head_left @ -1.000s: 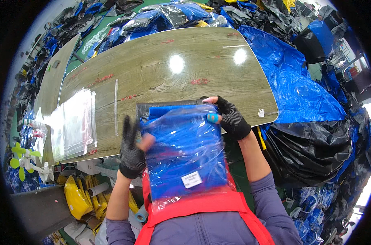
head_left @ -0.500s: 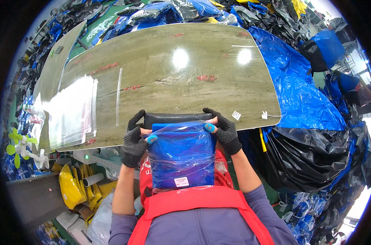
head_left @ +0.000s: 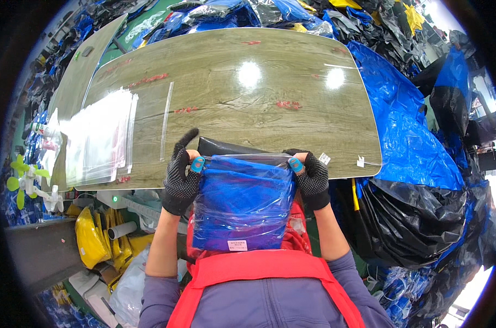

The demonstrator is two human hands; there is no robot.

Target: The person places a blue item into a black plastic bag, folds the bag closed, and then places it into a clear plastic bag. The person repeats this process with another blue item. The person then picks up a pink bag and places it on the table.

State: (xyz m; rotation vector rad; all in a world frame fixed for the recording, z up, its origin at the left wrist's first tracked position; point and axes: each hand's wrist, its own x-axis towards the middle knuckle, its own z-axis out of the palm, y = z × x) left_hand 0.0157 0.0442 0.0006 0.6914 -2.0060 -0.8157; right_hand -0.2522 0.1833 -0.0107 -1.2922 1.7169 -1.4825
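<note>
A clear plastic bag [head_left: 242,210] with folded blue sheeting inside hangs in front of me at the table's near edge, a small white label low on it. My left hand [head_left: 181,177], in a black dotted glove with a blue thumb cover, pinches the bag's upper left corner, its index finger pointing up. At the upper right corner my right hand [head_left: 312,177], gloved likewise, pinches the bag's edge between thumb and curled fingers. Above the bag's top edge a folded black sheet [head_left: 220,146] shows, slanting down to the right; its lower part is hidden behind the bag.
A wood-patterned table [head_left: 220,82] spreads ahead. On its left lie flat clear bags [head_left: 100,139]. Blue and black sheeting [head_left: 406,213] bulges at the right edge. Below left stand yellow sheets [head_left: 92,238] and a small green-bladed fan [head_left: 21,183]. More sheeting piles lie behind the table.
My hands have spread slightly apart, drawing the bag's top wider. The black sheet has gone from level to slanted, its right end lower. My view has shifted a little.
</note>
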